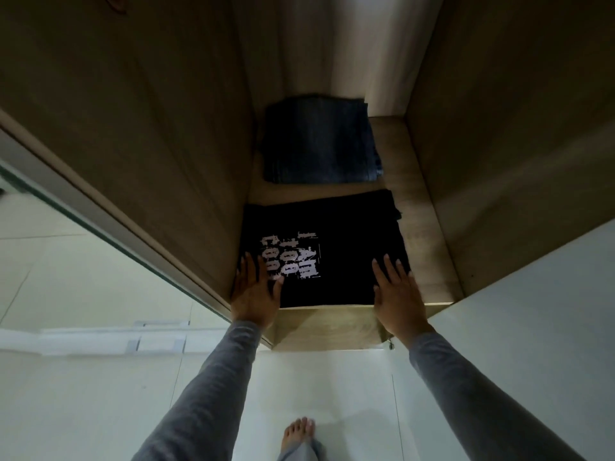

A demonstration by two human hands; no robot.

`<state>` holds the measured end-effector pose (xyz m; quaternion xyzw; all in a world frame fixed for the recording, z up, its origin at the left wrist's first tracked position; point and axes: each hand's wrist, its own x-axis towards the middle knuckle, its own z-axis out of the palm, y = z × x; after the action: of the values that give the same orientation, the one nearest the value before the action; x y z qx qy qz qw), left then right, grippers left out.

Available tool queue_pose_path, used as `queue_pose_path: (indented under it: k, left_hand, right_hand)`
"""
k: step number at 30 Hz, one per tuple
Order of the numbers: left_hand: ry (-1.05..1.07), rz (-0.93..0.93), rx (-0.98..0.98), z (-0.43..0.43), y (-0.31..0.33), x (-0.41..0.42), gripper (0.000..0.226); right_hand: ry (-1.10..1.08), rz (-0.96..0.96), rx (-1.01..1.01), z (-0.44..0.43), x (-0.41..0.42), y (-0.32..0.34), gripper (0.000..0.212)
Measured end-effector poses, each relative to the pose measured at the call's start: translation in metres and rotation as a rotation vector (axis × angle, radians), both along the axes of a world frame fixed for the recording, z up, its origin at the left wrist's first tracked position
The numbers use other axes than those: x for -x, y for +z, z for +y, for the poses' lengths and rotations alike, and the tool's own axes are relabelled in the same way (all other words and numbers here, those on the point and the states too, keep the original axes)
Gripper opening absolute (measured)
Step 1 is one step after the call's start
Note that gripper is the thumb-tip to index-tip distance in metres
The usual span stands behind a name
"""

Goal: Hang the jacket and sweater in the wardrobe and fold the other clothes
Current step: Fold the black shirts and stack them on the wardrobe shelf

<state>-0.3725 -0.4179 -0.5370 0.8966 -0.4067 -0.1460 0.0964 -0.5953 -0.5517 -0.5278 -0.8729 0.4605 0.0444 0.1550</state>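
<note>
Both hands flat, fingers straight, nothing gripped. Left hand [256, 291] rests on folded black T-shirt [342, 247] at its 7 o'clock corner, thumb by the white print. Right hand [397, 294] rests on the 5 o'clock corner. Shirt lies on wooden wardrobe shelf [419, 234], near the front edge. Folded dark jeans [319, 141] at 12 o'clock from shirt, same shelf, narrow gap between them. Grey sleeves [206, 394] on both arms. Bare foot [298, 434] at 6 o'clock on pale floor [100, 394].
</note>
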Motion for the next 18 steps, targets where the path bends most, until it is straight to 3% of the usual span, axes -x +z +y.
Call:
queue_pose_path:
  k: [3, 5, 7, 13, 18]
  left_hand:
    - [-0.006, 0.022, 0.001, 0.013, 0.035, 0.015, 0.089]
    - [-0.019, 0.011, 0.013, 0.022, 0.075, 0.028, 0.074]
    - [-0.004, 0.023, 0.075, 0.022, 0.106, 0.037, 0.059]
    - [-0.061, -0.063, 0.252, 0.033, 0.221, 0.059, 0.051]
    - [-0.062, 0.026, 0.351, 0.072, 0.298, 0.075, 0.05]
  right_hand:
    - [0.009, 0.093, -0.085, 0.003, 0.012, 0.028, 0.057]
    - [0.014, 0.051, -0.042, 0.007, 0.015, 0.061, 0.061]
    - [-0.033, -0.016, -0.031, 0.011, 0.01, 0.094, 0.048]
    - [-0.043, -0.196, -0.023, 0.039, 0.002, 0.234, 0.046]
    - [0.024, -0.308, -0.05, 0.075, 0.006, 0.319, 0.043]
